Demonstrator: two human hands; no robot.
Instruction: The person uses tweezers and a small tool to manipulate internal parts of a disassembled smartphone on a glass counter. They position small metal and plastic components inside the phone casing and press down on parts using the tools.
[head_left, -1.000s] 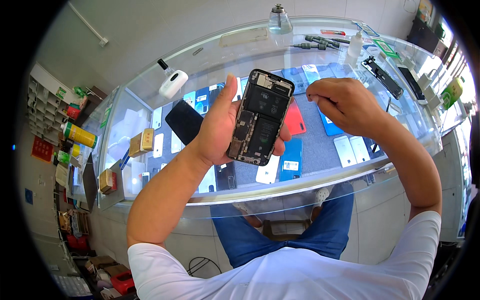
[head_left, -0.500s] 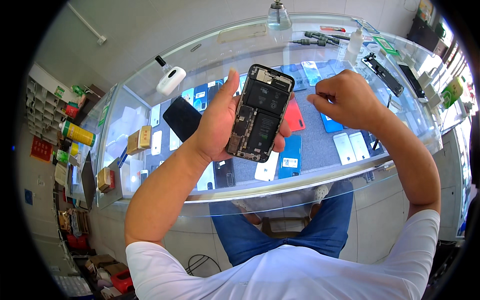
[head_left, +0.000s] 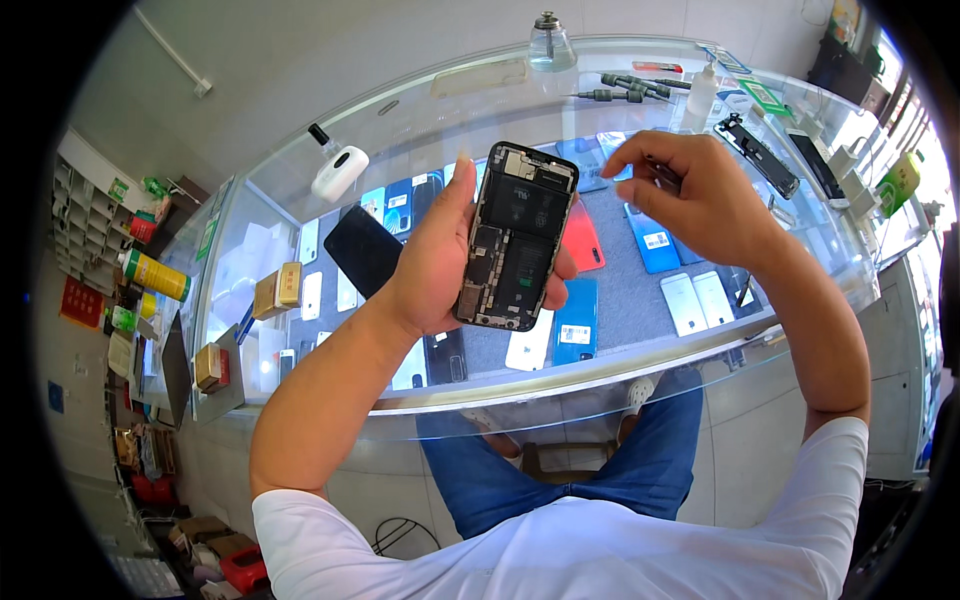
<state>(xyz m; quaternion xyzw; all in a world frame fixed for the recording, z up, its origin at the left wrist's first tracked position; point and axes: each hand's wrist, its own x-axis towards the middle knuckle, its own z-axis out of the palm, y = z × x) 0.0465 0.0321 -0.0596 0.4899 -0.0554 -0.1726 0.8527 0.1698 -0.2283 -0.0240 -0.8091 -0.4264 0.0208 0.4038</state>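
Note:
My left hand [head_left: 425, 265] is closed around an opened smartphone [head_left: 518, 238], its thumb along the left edge and fingertips on the right. The phone's inside faces up, with black battery cells and metal-shielded parts showing. To the right of the phone my right hand [head_left: 690, 190] hovers over the glass counter [head_left: 420, 120]. Its index finger and thumb are apart, while the other fingers curl inward. A dark patch shows between those fingers; what it is, I cannot make out. A dark phone screen [head_left: 362, 250] lies to the left of my left forearm.
Phones lie under the glass, among them a red phone [head_left: 583, 238]. Behind stand a white rounded device [head_left: 340, 173], a glass bottle [head_left: 551, 45], screwdrivers [head_left: 635, 88] and a dropper bottle [head_left: 703, 92]. A detached phone screen assembly [head_left: 757, 155] is at right, small boxes [head_left: 277, 290] at left.
My right index finger and thumb have spread apart from a closed pinch. The phone in my left hand has shifted slightly left and down, and the whole view has moved a little.

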